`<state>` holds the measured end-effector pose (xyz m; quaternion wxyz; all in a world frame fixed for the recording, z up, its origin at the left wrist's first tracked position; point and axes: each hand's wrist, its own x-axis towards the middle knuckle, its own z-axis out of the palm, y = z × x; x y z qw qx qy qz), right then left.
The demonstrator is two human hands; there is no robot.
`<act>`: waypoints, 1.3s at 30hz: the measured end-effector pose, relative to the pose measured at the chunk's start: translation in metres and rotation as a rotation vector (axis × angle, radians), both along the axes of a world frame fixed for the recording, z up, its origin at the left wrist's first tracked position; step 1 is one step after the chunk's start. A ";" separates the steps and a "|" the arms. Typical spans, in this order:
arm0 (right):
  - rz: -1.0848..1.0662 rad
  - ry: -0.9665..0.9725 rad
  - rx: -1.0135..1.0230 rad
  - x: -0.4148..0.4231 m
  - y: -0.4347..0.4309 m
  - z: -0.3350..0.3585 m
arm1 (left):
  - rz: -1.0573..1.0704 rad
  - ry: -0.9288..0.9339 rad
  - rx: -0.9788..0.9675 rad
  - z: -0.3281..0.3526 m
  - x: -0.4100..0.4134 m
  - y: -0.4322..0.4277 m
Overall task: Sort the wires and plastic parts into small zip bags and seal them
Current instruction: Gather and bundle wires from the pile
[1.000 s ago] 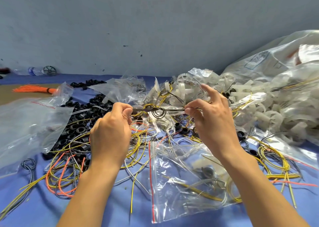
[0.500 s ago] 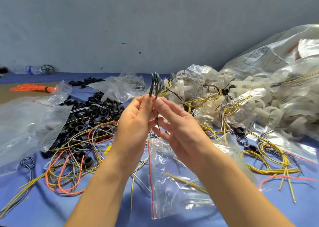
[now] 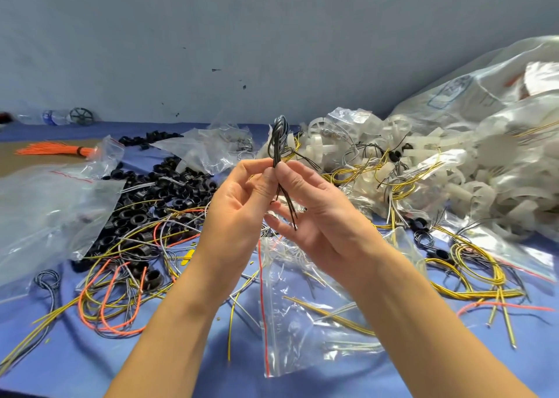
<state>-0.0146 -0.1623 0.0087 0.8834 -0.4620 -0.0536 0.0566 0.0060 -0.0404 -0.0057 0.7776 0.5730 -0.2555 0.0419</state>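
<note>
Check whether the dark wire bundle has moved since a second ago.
Yes. The dark wire bundle, then level between left hand and right hand, now stands upright, its loop up at the foot of the wall.

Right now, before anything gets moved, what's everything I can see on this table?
Wire bundle: one, dark grey, folded, held upright.
Zip bag: one, clear with red strip, flat below the hands.
Black rings: many, black, heap left of centre.
Loose wires: many, yellow, orange and grey, scattered left and right.
White plastic parts: many, white, heap at right rear.
Clear bags: several, clear, left, rear centre and far right.
Orange strands: one tied bunch, orange, rear left.
Bottle: one, clear, rear left.
Cloth: one, blue, under everything.
Left hand: one, pinching the wire bundle.
Right hand: one, pinching the wire bundle.
</note>
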 end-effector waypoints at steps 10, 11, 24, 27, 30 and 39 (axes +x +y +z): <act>-0.448 -0.225 -0.701 0.007 -0.055 0.009 | 0.338 0.107 0.821 0.002 0.013 0.077; -0.475 -0.255 -0.767 0.008 -0.062 0.009 | 0.346 0.115 0.973 -0.001 0.014 0.087; -0.523 -0.254 -1.208 0.009 -0.083 -0.015 | -0.453 0.499 0.717 -0.028 -0.009 0.063; -0.531 -0.251 -1.189 0.009 -0.087 -0.016 | -0.473 0.546 0.588 -0.035 -0.011 0.040; -0.553 -0.249 -1.178 0.009 -0.090 -0.016 | -0.565 0.568 0.517 -0.044 -0.015 0.018; -0.574 -0.243 -1.196 0.011 -0.102 -0.019 | -0.505 0.281 0.722 -0.066 -0.027 -0.025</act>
